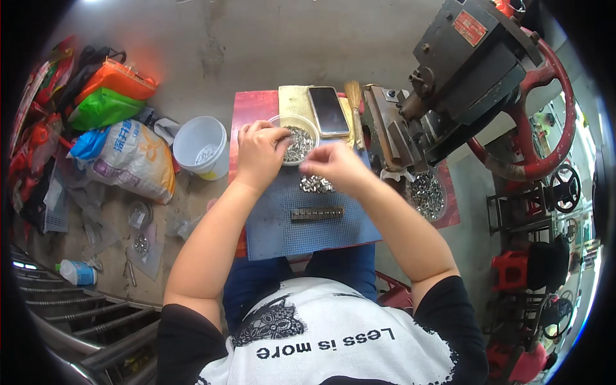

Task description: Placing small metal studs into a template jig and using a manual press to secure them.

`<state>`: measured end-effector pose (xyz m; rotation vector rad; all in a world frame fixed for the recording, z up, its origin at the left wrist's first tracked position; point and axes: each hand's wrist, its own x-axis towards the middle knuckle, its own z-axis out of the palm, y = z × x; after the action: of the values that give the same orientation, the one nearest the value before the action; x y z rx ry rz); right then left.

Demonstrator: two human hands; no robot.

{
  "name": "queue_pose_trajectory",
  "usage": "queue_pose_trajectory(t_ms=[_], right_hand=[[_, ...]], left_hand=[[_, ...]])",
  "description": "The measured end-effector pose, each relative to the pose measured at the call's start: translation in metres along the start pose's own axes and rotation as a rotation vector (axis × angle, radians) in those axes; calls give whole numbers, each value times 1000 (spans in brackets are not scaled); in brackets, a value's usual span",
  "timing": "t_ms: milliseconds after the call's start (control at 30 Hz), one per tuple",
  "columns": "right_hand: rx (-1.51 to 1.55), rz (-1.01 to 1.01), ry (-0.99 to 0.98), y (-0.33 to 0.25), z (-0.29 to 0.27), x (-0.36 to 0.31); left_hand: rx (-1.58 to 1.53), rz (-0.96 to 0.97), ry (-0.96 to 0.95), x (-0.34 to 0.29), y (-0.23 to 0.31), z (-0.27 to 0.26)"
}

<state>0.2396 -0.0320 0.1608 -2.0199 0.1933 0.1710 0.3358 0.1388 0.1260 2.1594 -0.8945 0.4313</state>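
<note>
My left hand (262, 153) is over the left side of a round white tub (315, 151) of small metal parts (299, 144). Its fingers are curled, and what they hold, if anything, is hidden. Just right of the tub, my right hand (339, 168) has thumb and fingertips pinched together; anything between them is too small to make out. Below those fingertips lies a loose pile of shiny small metal pieces (314, 185). Nearer to me, a narrow metal block with a row of segments (317, 213) rests on a blue textured mat (276, 234).
A phone (328, 110) lies on a yellow cloth (292, 96) behind the tub, beside a straw brush (354, 102). At right stands a dark hand press (468, 77) with a red wheel, near a container of metal parts (427, 196). A white bucket (215, 165) and bags (131, 157) stand left.
</note>
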Motion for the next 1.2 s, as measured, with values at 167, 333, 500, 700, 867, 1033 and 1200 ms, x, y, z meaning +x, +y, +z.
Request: queue_pose_trajectory(t_ms=[167,333,500,700,867,1033,1200], right_hand=[[-333,-164,-26,22,33,-32],[-330,-103,-62,31,37,-31],[-401,-104,-5,32,43,-32],[-506,-165,60,25,47,-36],[-423,-59,-34,24,33,-40],[-429,-91,-57,27,24,-42],[-394,-135,-93,38,18,-42]], left_hand=[[-65,68,214,-24,5,-6],[-252,-155,30,-82,23,-26],[-149,-219,-219,-122,45,-35],[-87,-228,-170,-127,46,-24],[-94,-229,-180,-126,48,-21],[-96,-240,-160,-125,50,-20],[-97,-237,-158,-125,51,-20]])
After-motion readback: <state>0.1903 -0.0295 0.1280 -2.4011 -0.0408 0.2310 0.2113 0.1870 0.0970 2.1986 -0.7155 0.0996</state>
